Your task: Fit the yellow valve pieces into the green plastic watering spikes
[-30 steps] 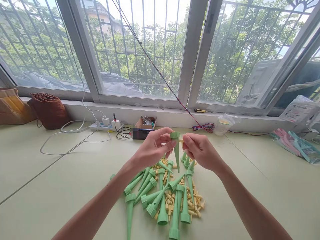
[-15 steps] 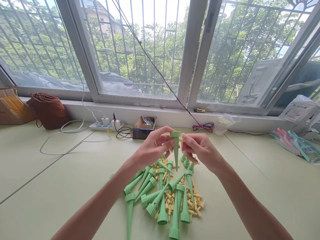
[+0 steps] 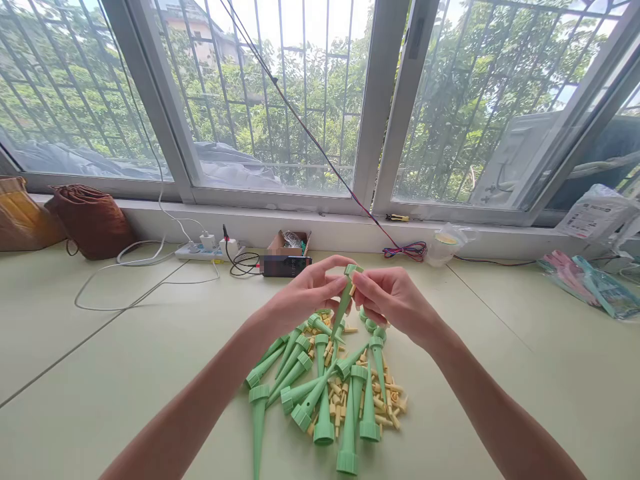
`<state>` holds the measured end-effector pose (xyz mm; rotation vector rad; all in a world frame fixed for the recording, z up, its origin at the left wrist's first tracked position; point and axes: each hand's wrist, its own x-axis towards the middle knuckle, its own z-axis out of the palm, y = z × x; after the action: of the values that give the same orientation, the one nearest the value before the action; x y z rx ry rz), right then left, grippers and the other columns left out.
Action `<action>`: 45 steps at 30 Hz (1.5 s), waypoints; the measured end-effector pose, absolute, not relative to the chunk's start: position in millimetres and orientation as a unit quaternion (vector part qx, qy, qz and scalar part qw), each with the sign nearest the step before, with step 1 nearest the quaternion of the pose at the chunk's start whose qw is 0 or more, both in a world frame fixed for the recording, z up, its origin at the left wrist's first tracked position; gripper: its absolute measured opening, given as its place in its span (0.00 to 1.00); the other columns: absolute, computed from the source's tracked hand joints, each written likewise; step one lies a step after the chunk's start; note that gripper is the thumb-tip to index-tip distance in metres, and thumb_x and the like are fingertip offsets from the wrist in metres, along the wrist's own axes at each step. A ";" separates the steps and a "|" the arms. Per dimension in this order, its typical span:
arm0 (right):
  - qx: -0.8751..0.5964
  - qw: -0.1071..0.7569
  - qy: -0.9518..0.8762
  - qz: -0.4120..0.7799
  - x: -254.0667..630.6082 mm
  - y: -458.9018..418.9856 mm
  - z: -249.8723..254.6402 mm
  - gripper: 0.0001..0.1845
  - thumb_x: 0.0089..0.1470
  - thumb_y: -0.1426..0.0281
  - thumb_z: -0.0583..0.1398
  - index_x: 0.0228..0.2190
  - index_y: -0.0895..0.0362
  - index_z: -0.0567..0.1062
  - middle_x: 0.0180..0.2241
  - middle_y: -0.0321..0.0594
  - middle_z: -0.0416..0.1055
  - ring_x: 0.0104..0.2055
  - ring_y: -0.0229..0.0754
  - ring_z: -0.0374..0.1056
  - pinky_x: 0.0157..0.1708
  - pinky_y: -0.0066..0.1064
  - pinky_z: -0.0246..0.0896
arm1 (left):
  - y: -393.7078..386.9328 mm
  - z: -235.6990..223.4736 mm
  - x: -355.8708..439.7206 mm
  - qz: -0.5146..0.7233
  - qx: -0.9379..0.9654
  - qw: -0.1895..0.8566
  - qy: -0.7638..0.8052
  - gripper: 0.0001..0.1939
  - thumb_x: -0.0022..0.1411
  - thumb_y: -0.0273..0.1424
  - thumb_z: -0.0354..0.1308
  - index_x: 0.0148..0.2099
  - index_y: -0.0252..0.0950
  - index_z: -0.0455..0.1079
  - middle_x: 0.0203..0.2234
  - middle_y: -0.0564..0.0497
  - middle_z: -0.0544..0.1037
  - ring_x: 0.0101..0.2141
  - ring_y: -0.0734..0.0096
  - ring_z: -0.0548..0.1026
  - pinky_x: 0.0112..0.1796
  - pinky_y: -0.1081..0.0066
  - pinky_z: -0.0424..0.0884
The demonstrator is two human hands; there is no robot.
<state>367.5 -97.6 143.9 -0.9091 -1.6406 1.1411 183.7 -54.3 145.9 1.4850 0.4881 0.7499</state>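
Observation:
My left hand is closed around the capped upper part of a green plastic spike, which hangs tilted with its point down and to the left. From the other side my right hand pinches a small yellow plastic nozzle against the spike, just below its cap. Whether the nozzle sits in the spike's side hole I cannot tell. Beneath both hands lies a pile of several green spikes mixed with small yellow nozzles.
Along the sill stand a brown drawstring bag, a power strip, a phone and a small cardboard box. To the right are a cable coil, a plastic cup and bagged gloves.
The held spike has tilted, its point swinging to the left. My right hand has brought the yellow nozzle in against the spike's side. The view has shifted slightly.

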 end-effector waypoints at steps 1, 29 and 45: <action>-0.370 0.456 -0.665 0.462 367.3 -97.5 143.5 0.26 0.57 0.49 0.60 0.21 0.58 0.70 0.13 0.27 0.54 0.15 0.30 0.51 0.15 0.24 0.43 | -54.1 145.5 183.9 0.330 0.651 0.649 0.214 0.20 0.64 0.38 0.61 0.56 0.38 0.66 0.30 0.49 0.75 0.30 0.72 0.75 0.30 0.74 0.73; -0.358 0.468 -0.652 0.477 364.5 -100.3 142.2 0.26 0.58 0.52 0.61 0.19 0.59 0.69 0.12 0.27 0.52 0.14 0.28 0.50 0.14 0.23 0.43 | -42.9 133.1 181.6 0.289 0.640 0.701 0.122 0.22 0.66 0.36 0.59 0.61 0.38 0.67 0.29 0.49 0.73 0.27 0.75 0.70 0.25 0.77 0.65; -0.367 0.466 -0.651 0.474 363.2 -102.1 145.1 0.26 0.57 0.52 0.61 0.19 0.60 0.71 0.11 0.27 0.54 0.13 0.28 0.48 0.13 0.23 0.45 | -45.8 132.6 183.9 0.285 0.638 0.705 0.127 0.22 0.65 0.35 0.60 0.60 0.37 0.67 0.28 0.49 0.73 0.25 0.77 0.71 0.24 0.78 0.62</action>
<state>363.2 -102.1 145.1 -0.9002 -1.5971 1.1639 183.9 -45.8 132.6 1.4178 0.2816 0.6333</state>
